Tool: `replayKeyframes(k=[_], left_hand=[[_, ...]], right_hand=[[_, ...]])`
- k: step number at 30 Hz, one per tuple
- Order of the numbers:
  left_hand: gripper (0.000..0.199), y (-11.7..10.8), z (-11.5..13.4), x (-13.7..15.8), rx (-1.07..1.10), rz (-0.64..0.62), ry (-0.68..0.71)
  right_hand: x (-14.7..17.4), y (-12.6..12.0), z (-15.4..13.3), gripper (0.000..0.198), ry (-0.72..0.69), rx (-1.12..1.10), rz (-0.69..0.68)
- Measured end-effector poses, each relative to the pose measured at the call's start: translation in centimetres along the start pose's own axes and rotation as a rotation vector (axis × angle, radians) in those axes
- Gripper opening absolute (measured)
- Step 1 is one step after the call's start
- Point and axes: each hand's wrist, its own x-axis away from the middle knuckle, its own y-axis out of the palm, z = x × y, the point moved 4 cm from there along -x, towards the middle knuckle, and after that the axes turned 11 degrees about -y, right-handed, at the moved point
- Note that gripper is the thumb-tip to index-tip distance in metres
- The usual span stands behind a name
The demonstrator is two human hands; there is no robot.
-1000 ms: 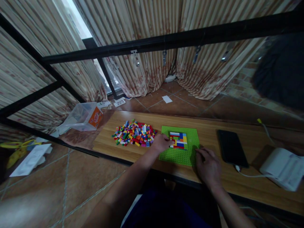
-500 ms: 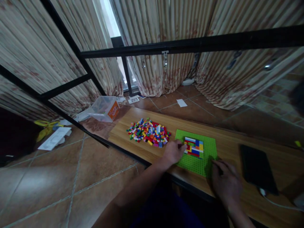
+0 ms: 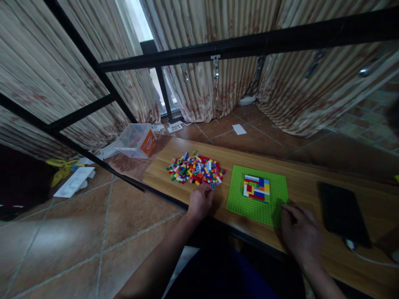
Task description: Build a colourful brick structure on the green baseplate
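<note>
My left hand [image 3: 200, 202] is at the near edge of a heap of loose toy bricks [image 3: 190, 168], its fingers curled together beside a small blue brick [image 3: 212, 186]. Whatever those fingers hold, if anything, is too small to make out. To the right lies a green baseplate [image 3: 233, 199] on the wooden table. Joined bricks [image 3: 260, 193] in red, blue, white and yellow form a low rectangle on it, with a small green gap inside. My right hand [image 3: 301, 228] has bent fingers closed at the plate's right edge.
A dark tablet [image 3: 343, 214] with a white cable [image 3: 370, 261] lies on the right of the wooden table [image 3: 165, 166]. A clear plastic box [image 3: 134, 143] stands past the table's left end. Black metal bars [image 3: 187, 56] cross in front of curtains.
My left hand has moved left, from the joined bricks on the plate to the edge of the heap. My right hand stays at the plate's edge. The view has shifted slightly.
</note>
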Motion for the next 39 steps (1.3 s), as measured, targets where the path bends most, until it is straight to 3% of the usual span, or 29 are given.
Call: replayKeyframes(k=[6,11,21,25,30,32,35,39], left_hand=[[0.018,0.5,1.0,-0.8,-0.145,0.053,-0.026],[0.014,0.6,0.9,-0.8,-0.19,0.046,0.001],[0.019,0.2,0.0,-0.3,0.038,-0.025,0.133],[0.017,-0.7,-0.6,-0.8,0.063,0.052,0.135],[0.025,-3.9,-1.9,-3.4,-0.007,0.314,-0.019],[0.03,-5.0,-1.8,-4.6,-0.099,0.411,-0.02],[0.045,-5.0,-1.1,-6.0,-0.246,0.399,0.029],[0.054,-2.6,0.0,-6.2,-0.348,0.291,0.034]], right_hand=[[0.1,0.1,0.0,0.034,-0.001,-0.009,0.017],[0.0,0.1,0.0,0.036,0.015,0.0,0.009],[0.1,0.1,0.1,0.038,-0.006,0.017,0.019],[0.1,0.3,0.3,0.037,-0.018,0.027,-0.001],[0.1,0.2,0.3,0.039,-0.003,0.026,-0.027],[0.1,0.2,0.2,0.04,-0.003,0.019,-0.033],[0.1,0.2,0.3,0.041,-0.013,0.022,-0.035],[0.2,0.3,0.6,0.041,-0.027,0.038,-0.058]])
